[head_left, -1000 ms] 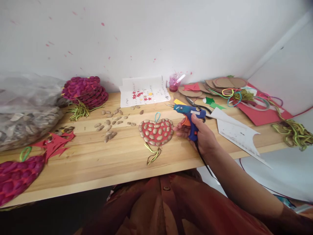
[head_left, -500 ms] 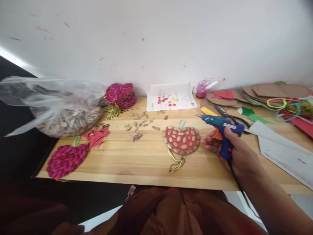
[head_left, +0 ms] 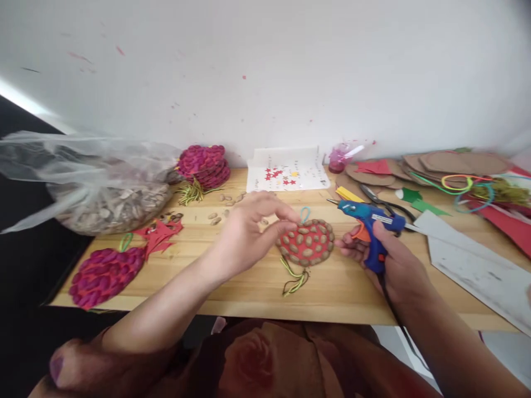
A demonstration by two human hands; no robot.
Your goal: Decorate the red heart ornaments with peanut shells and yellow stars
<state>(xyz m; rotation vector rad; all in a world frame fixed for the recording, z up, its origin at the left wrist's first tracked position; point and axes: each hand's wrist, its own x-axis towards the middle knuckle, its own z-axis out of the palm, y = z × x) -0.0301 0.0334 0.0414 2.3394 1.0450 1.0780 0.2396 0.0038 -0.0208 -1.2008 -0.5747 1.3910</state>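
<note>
Left hand (head_left: pixel 249 229) is new in view versus the frame half a second ago, now over the heart's 10 o'clock edge; thumb and forefinger are curled nearly tip to tip, can't tell if they pinch anything or touch it; red shell-covered heart (head_left: pixel 309 241) lies flat on the table (head_left: pixel 249 293), between both hands, probably so each side is reachable; right hand (head_left: pixel 388 257) is wrapped round the glue gun (head_left: pixel 376 243) at the heart's 3 o'clock; nozzle points to 10, just past the rim, likely to keep hot tip off fingers; cord (head_left: pixel 396 312) drops toward 5; scissors (head_left: pixel 373 197) sit partly behind the gun, grey board (head_left: pixel 464 260) at 3; paper (head_left: pixel 307 166) near 12; bag (head_left: pixel 112 204) at 10; left hand blocks some loose shells (head_left: pixel 215 221).
</note>
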